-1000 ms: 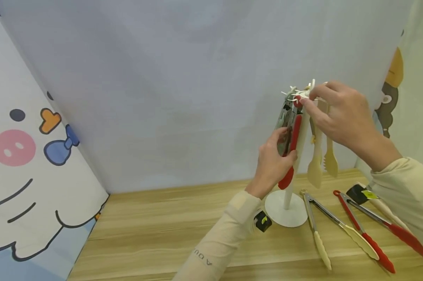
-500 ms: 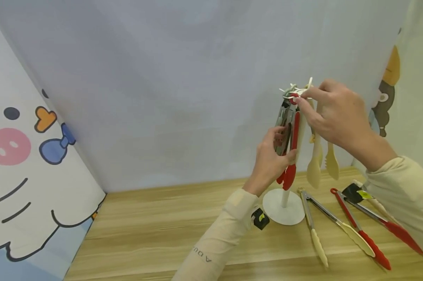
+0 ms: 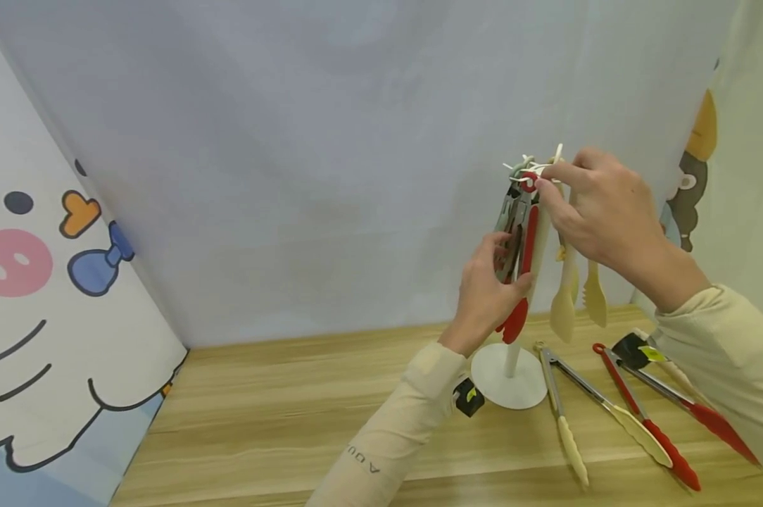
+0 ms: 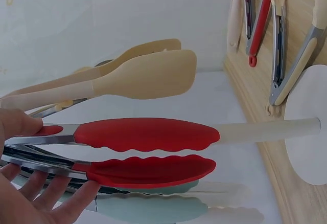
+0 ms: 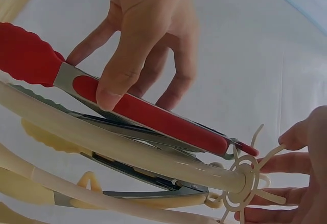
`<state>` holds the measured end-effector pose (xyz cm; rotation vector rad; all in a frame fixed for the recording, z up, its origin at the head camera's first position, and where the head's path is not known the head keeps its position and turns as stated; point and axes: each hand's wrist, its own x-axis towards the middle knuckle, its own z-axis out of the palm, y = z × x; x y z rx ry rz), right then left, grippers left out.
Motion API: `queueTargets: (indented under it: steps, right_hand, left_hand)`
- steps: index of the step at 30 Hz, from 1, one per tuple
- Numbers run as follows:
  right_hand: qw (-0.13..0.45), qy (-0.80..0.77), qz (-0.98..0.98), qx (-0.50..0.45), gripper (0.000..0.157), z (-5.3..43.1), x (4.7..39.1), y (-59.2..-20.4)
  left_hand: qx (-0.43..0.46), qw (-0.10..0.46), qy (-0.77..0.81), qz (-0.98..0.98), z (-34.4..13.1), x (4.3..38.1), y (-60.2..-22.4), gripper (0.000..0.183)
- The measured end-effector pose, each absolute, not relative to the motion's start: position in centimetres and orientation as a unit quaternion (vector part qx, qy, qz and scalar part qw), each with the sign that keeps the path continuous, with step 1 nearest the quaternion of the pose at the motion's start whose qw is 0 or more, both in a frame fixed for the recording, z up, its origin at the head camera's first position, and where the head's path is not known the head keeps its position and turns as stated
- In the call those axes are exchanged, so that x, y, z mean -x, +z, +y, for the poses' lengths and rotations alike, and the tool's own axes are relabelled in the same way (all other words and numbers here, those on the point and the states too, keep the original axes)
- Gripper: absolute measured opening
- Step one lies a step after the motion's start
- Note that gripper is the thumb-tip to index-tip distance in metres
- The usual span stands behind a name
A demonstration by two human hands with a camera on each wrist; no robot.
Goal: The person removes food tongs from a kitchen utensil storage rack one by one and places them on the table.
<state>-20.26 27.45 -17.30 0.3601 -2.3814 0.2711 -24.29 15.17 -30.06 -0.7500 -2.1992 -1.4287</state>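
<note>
My left hand [image 3: 486,292] grips a pair of red-tipped tongs [image 4: 148,133] around the handles, thumb on one arm and fingers on the other. Those tongs hang tips down, with their red ring [image 3: 529,182] up at the hooks of a white utensil stand [image 5: 240,183]. At the top of the stand, my right hand [image 3: 609,204] pinches one hook between thumb and finger. Close behind the red tongs hang pale green tongs [image 4: 148,208]. A cream turner [image 4: 148,73] and other cream utensils hang on the side near my right hand.
Yellow-tipped tongs [image 3: 635,426] and a second pair of red tongs [image 3: 663,440] lie spread on the wooden table [image 3: 280,415], right of the stand's round base [image 3: 524,394]. A grey cloth backdrop [image 3: 324,176] stands behind.
The red tongs have turned slightly, so both red tips now show below my left hand. Both hands keep their holds, and the head view has shifted a little.
</note>
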Motion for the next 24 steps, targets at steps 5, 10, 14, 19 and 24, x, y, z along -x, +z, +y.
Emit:
queueTargets:
  steps: [5, 10, 14, 19, 24]
  right_hand:
    - [0.347, 0.101, -0.922, -0.14, 0.029, 27.4, 20.2, -17.2]
    - [0.348, 0.102, -0.921, -0.141, 0.029, 27.4, 20.2, -17.2]
    - [0.349, 0.103, -0.921, -0.14, 0.029, 27.5, 20.2, -17.2]
    - [0.345, 0.102, -0.923, -0.138, 0.029, 27.5, 20.2, -17.2]
    - [0.339, 0.101, -0.925, -0.137, 0.03, 27.4, 20.2, -17.3]
  left_hand:
    - [0.267, 0.207, -0.524, -0.782, 15.0, 24.2, -30.1, 0.05]
    - [0.262, 0.207, -0.534, -0.777, 14.7, 23.9, -29.9, 0.05]
    - [0.266, 0.212, -0.53, -0.777, 14.4, 23.9, -29.6, 0.05]
    - [0.268, 0.204, -0.524, -0.783, 13.9, 23.6, -29.5, 0.05]
    - [0.265, 0.198, -0.523, -0.785, 13.4, 23.3, -29.4, 0.05]
